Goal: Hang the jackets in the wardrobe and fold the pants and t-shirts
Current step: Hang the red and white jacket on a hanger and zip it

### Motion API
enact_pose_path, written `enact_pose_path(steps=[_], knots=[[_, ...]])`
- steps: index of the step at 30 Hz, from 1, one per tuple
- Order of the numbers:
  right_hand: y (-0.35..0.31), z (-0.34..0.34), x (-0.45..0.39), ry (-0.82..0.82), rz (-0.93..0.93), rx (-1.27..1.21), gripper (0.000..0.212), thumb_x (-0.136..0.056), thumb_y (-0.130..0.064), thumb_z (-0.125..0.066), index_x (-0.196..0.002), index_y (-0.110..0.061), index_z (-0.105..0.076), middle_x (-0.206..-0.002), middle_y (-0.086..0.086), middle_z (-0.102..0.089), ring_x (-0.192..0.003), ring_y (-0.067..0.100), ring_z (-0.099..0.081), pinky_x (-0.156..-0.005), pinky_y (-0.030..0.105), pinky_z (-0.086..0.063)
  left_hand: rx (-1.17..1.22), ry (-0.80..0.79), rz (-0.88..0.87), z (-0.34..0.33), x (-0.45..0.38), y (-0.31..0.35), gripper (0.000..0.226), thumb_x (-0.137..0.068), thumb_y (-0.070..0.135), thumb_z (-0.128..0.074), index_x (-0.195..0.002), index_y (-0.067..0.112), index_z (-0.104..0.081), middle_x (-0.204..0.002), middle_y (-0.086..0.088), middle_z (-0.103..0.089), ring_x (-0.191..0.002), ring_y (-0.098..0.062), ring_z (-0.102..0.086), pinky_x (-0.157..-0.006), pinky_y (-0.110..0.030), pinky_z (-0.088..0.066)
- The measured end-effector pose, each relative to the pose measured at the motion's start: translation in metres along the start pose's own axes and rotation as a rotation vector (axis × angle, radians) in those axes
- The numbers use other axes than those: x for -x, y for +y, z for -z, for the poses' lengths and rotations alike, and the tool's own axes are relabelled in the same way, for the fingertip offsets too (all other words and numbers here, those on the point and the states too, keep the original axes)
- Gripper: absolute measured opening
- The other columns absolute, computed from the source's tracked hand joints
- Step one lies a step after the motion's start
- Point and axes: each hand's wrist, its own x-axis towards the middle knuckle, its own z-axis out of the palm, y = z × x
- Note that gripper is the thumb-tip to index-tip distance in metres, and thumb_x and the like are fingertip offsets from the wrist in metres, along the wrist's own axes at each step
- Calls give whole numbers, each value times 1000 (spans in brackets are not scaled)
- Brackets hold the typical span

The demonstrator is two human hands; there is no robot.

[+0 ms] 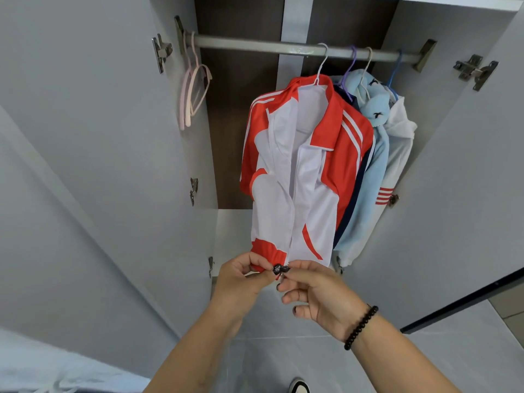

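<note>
At the jacket's hem, both hands pinch the zipper ends: left hand [246, 276] on the red band, right hand [317, 290] on the slider. The red-and-white jacket [300, 171] hangs on the wardrobe rail [255, 46]. Seat the pin fully, hem taut, before pulling.

Home bedroom, open wardrobe [85, 137], rail [255, 46] of hung jackets [306, 165], tiled floor [269, 350]
</note>
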Motion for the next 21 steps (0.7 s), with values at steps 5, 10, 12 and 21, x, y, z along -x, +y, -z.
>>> enact_pose_path(steps=[5,10,12,21], knots=[[3,-13,-2,34,35,77,26,-90,-12,-63,-114,-9,-53,-77,10,-70,-61,17,-61,-47,24,-47,73,-10,34,15,-3,-1,25,-78,0,-75,-67,22,-69,-80,-8,-69,-75,-19,-62,-74,-31,-48],[4,-28,-6,-5,31,38,20,-95,-16,-57,-112,-5,-56,-84,14,-71,-68,21,-66,-49,28,-52,46,2,40,32,-5,0,27,-80,2,-73,-68,26,-71,-86,-9,-71,-83,-23,-65,-85,-39,-52],[7,-35,-8,-7,45,88,23,-91,-12,-61,-112,-8,-53,-87,14,-73,-70,21,-66,-53,29,-53,69,-2,54,39,-5,-1,28,-82,1,-72,-68,26,-71,-85,-9,-70,-83,-24,-64,-88,-42,-52],[26,-59,-17,62,149,67,28,-86,6,-54,-110,-7,-52,-78,14,-70,-50,18,-48,-47,25,-35,73,-18,111,62,-7,0,23,-82,1,-72,-72,22,-70,-86,-13,-69,-83,-33,-63,-88,-43,-53]])
